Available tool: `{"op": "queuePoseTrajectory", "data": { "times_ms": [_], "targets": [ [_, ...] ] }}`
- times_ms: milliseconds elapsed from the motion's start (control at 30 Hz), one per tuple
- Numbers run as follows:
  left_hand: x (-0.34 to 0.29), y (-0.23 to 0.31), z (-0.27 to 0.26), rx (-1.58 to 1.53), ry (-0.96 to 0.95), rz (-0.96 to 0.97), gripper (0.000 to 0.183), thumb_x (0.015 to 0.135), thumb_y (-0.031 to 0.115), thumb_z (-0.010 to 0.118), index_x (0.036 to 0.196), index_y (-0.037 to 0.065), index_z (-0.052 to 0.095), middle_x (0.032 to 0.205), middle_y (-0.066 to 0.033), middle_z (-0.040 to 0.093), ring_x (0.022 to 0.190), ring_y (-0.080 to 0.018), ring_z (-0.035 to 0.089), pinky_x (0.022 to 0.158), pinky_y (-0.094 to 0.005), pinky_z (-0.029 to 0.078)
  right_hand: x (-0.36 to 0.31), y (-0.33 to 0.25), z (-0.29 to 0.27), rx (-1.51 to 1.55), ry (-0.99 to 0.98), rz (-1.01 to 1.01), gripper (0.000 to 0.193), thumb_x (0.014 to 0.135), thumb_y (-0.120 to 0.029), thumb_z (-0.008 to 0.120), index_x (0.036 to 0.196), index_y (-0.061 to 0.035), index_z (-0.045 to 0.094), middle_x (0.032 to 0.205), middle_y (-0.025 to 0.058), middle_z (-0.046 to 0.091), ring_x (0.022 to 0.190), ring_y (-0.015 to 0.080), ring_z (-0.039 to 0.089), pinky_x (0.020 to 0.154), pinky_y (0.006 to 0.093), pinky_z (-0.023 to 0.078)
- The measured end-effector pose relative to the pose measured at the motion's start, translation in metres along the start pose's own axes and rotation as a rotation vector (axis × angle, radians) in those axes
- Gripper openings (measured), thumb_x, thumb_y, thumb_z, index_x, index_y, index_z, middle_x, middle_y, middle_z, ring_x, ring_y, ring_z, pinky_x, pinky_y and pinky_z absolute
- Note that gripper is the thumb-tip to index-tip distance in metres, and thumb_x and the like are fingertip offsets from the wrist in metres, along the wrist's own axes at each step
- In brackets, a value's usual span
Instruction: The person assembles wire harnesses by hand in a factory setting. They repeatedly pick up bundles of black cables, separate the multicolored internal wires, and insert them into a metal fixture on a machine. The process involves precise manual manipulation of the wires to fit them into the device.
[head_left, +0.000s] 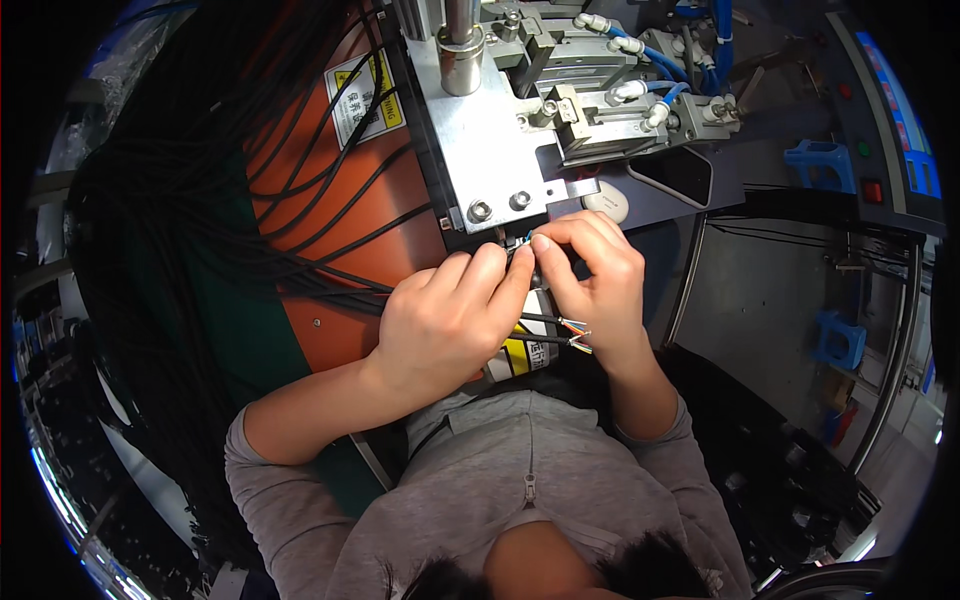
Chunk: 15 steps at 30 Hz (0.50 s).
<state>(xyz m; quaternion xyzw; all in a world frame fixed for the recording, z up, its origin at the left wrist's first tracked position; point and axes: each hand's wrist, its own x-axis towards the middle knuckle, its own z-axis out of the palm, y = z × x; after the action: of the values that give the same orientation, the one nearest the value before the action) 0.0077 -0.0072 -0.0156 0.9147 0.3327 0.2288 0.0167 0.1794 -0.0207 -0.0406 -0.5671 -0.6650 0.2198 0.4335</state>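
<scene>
Left hand (450, 325), right hand (598, 275) fingertip-to-fingertip

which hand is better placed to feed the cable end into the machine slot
Probably the right hand: its fingertips pinch the cable end right under the metal plate. The left hand sits lower, steadying the black cable behind it.

Metal press (490, 150) blocks ahead; cable bundle (200, 200) crowds left.

Both hands meet under a metal machine plate (485, 140): the left hand (450, 320) and right hand (595, 275) pinch a black cable end (522, 252) between fingertips; two stripped cables with coloured wires (575, 335) lie beside the right wrist, a black cable bundle (180, 200) hangs at left
</scene>
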Motion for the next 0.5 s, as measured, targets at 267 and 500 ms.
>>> {"op": "queuePoseTrajectory", "data": {
  "times_ms": [267, 500],
  "targets": [
    [-0.001, 0.003, -0.002, 0.050, -0.043, -0.032, 0.034, 0.070, 0.008, 0.062, 0.103, 0.005, 0.067, 0.074, -0.0010, 0.044, 0.057, -0.0098, 0.049, 0.044, -0.0231, 0.038, -0.003, 0.008, 0.005, 0.016, 0.038, -0.061, 0.006, 0.074, -0.001, 0.066, 0.073, -0.0005, 0.060, 0.070, 0.0099, 0.058, 0.066, 0.0263, 0.054, 0.059, 0.0356, 0.043],
    [0.001, 0.004, -0.003, 0.042, -0.038, -0.059, 0.038, 0.068, 0.004, 0.065, 0.105, 0.009, 0.069, 0.070, -0.0013, 0.040, 0.052, -0.0098, 0.048, 0.043, -0.0249, 0.038, -0.005, 0.012, 0.010, 0.009, 0.085, -0.122, 0.006, 0.073, 0.000, 0.066, 0.074, -0.0008, 0.060, 0.073, 0.0094, 0.059, 0.068, 0.0260, 0.054, 0.063, 0.0350, 0.044]
  ]
}}
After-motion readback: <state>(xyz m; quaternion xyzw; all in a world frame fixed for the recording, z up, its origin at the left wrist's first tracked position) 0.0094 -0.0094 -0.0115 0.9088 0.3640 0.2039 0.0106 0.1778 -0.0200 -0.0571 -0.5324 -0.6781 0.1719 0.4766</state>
